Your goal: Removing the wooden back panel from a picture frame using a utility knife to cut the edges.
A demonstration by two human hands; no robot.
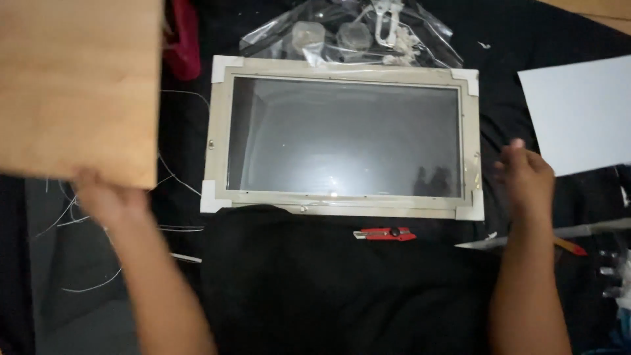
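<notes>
My left hand (105,197) grips the lower edge of a brown wooden board (79,85) and holds it up at the left, off the surface. A pale picture frame (345,210) with a glass pane (342,138) lies flat in the middle on black cloth, white card protectors on its corners. My right hand (526,174) hovers just right of the frame's lower right corner, fingers loosely curled, holding nothing. A red utility knife (384,234) lies on the black cloth just below the frame.
A clear plastic bag (348,33) with small hardware lies behind the frame. A white sheet (582,112) sits at the right. A dark red object (184,39) is at the back left. Thin white wires (177,177) trail at the left. A red-tipped tool (565,244) lies at the right.
</notes>
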